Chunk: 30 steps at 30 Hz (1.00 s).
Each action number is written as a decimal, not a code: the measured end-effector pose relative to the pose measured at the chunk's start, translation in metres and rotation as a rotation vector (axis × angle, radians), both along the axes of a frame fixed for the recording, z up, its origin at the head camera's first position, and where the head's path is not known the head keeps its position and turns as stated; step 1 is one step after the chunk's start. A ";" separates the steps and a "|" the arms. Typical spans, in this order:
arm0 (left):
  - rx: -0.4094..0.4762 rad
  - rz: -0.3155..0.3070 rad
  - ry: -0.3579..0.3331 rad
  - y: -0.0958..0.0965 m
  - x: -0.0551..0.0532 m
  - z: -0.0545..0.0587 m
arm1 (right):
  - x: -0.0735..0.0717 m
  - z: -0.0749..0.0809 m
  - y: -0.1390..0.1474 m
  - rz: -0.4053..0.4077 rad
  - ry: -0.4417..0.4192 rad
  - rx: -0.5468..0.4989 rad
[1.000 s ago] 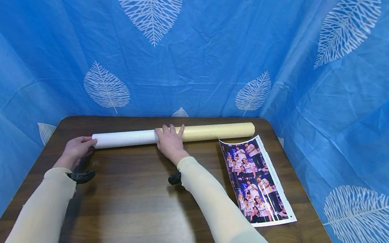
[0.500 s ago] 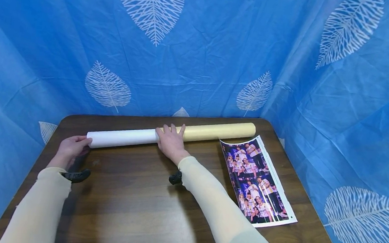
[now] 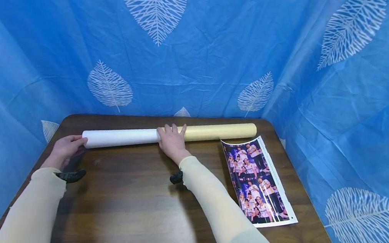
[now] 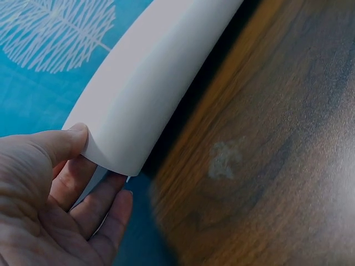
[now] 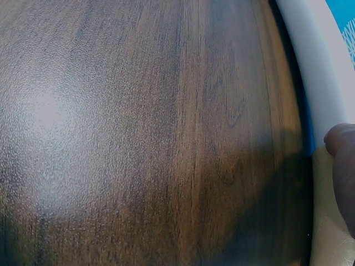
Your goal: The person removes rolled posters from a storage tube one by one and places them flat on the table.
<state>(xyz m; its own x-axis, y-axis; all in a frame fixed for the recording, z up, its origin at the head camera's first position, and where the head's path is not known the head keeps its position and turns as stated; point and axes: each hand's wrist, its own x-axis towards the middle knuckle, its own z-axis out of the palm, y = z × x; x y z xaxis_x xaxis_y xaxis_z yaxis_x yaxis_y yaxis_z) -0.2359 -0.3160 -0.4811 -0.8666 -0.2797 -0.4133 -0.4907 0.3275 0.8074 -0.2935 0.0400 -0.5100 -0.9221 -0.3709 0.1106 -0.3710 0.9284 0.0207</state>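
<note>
A white paper roll [image 3: 120, 137] sticks out of the left end of a tan cardboard tube [image 3: 221, 132], both lying near the table's far edge. My left hand [image 3: 66, 149] pinches the roll's outer left end. In the left wrist view its thumb [image 4: 77, 136] lies on the outside of the paper, with fingers at the open end. Over the tube's left end sits my right hand [image 3: 172, 142], gripping it where white paper meets tan. Its thumb [image 5: 338, 138] presses that joint in the right wrist view; its other fingers are out of that view.
A glossy photo print [image 3: 258, 181] with white margins lies on the right of the brown wooden table [image 3: 132, 201], its far left corner curling up. Blue curtains [image 3: 203, 60] with white leaves stand behind and beside the table.
My left hand has moved left, drawing the paper roll along, so a longer white stretch shows outside the tube. The right hand and the tube have stayed nearly in place.
</note>
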 end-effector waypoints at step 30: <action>0.021 -0.055 0.048 -0.026 0.014 0.013 | 0.002 0.005 0.001 -0.007 0.019 0.016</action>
<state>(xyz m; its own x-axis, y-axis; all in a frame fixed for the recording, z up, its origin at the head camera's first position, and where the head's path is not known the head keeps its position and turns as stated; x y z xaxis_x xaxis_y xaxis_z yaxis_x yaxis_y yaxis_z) -0.2224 -0.3419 -0.4685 -0.8993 -0.2231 -0.3761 -0.4332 0.3360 0.8363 -0.2910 0.0414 -0.5055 -0.9224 -0.3664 0.1226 -0.3639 0.9305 0.0429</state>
